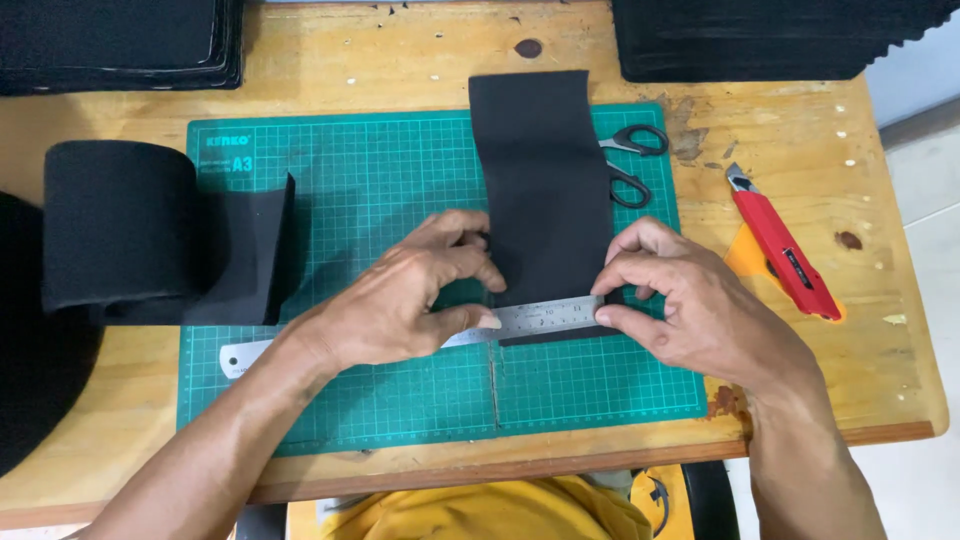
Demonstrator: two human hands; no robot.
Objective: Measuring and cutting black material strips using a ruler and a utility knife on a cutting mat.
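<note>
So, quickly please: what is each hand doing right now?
Left hand: fingers closed, pinching the steel ruler down on the black foam strip.
Right hand: fingers closed, pinching the ruler's other end and the strip's edge.

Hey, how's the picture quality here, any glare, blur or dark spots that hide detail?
Head view: even, soft light and sharp focus on both hands, left hand and right hand; a mild sheen on the steel ruler; the black foam strip and foam roll read as near-flat black, surface detail lost; slight wide-angle bowing at the table edges.
</note>
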